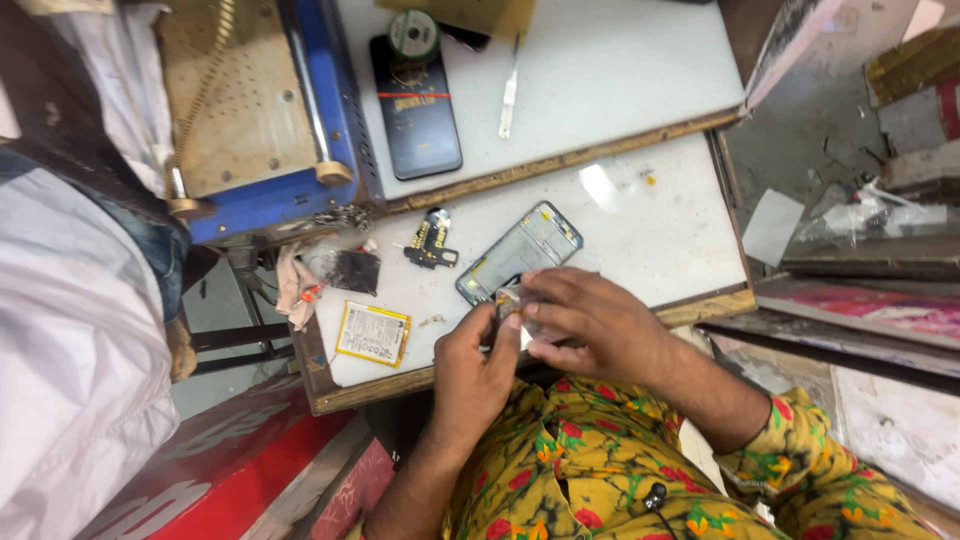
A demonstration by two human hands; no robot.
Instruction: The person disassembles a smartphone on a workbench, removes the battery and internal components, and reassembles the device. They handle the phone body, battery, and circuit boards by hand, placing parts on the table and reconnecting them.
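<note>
1. Yellow flowered cloth (600,450) of my clothing fills the bottom of the view, nearest to me, with both forearms coming up out of it toward the bench (650,220).
2. Both hands meet over the near edge of the bench, and between them I hold a small shiny part (510,300), pale and partly wrapped in clear film, too small to tell more.
3. Left hand (480,365) comes from below with fingers closed on the part's lower end, as I judge it to steady it.
4. Right hand (590,320) lies over the top, fingers curled and pinched on the part, so most of it is hidden under them.
5. Just beyond my fingertips, a bare phone frame (520,250) lies flat and tilted on the white top, touching or nearly touching the part; I think it sits close so that it stays in easy reach.
6. Left of the frame lie a small black circuit piece (430,240) and, nearer the edge, a flat yellow-edged battery (372,333), set apart from each other.
7. On the far, higher slab rest a dark phone (418,110) with a small round spool (413,33) on its top end, and a slim metal tool (509,90) beside it.
8. At far left stands a blue machine (270,110) with a perforated tan plate.
</note>
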